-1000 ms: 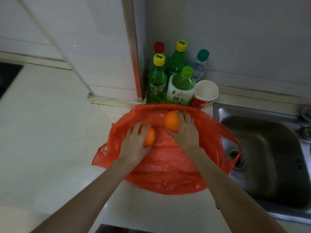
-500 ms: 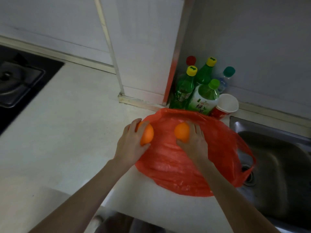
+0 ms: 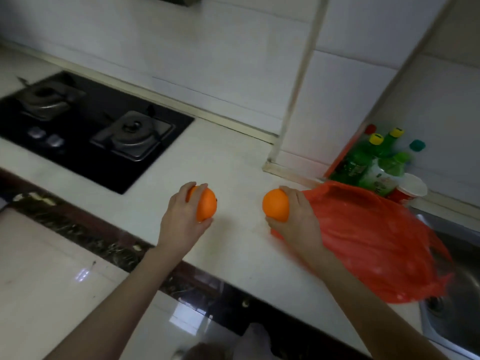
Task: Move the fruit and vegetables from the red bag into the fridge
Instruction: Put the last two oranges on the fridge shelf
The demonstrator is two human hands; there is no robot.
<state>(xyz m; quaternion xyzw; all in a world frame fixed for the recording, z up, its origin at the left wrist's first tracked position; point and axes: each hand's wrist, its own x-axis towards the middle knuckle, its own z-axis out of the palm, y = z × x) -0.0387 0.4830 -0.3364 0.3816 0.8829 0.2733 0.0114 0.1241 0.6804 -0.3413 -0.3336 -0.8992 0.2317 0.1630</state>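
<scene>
Orange fruit now sits in each of our hands: the left hand [image 3: 181, 222] curls its fingers round one orange [image 3: 205, 203], the right hand [image 3: 298, 219] cups the other orange [image 3: 275, 205]. A second ago both were over the red bag [image 3: 376, 242]; now we have carried them leftward over the bare counter [image 3: 233, 157], and the bag lies slack beside the sink [image 3: 457, 294]. We judge these two are on their way out; no fridge is in view yet.
</scene>
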